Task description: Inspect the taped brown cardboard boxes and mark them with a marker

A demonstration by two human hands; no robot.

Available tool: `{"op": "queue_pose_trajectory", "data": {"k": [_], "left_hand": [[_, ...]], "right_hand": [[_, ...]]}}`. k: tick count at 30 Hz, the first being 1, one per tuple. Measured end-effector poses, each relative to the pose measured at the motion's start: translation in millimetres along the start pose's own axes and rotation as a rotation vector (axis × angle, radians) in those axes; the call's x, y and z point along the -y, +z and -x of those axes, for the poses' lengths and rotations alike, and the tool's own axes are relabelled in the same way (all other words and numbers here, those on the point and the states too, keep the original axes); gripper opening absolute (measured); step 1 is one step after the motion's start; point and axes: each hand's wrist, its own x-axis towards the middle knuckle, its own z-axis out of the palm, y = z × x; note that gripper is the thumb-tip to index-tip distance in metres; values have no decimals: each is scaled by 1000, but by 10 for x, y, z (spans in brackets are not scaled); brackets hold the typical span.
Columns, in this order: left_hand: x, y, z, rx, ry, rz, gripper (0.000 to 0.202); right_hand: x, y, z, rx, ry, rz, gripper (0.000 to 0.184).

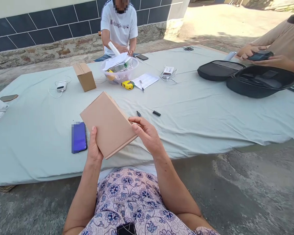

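A brown cardboard box [109, 125] is held tilted above the near part of the table, between my two hands. My left hand [95, 145] grips its lower left side, thumb on the broad face and the other fingers hidden behind. At the right edge my right hand [147, 133] holds the box between thumb and fingers. Just beyond the right hand lie a black marker [138, 113], partly covered, and a black marker cap [156, 113]. A phone with a blue screen [79, 137] rests left of my left hand.
Another cardboard box [85, 77] stands beyond, beside a plastic basin [120, 76]. A yellow tape measure [127, 85], paper with a pen [147, 80] and white power banks [167, 72] lie around. A black case [262, 81] sits open at right. Two people sit at the table [198, 120].
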Motion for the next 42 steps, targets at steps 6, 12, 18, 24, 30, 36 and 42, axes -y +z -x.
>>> {"op": "queue_pose_trajectory", "data": {"k": [6,12,18,24,30,36,42], "left_hand": [[-55,192,-113,-21,-104,65,52],[-71,356,-202,34,-189,115,53],[53,365,-100,61,-285,117,58],[70,218,-36,50,-189,83,61],[54,96,-82,46,-264,149,61],[138,13,-148,143,-339,270,62],[189,-29,-171,178,-321,263,63]], "right_hand": [[100,90,-7,-151,-323,245,50],[89,140,-7,-76,-456,635,122],[9,130,48,-114,-463,763,129],[127,54,100,-166,-386,550,86],[268,7,98,-252,-433,335,19],[256,-12,97,-213,-513,341,26],[218,82,111,-178,-449,362,40]]}}
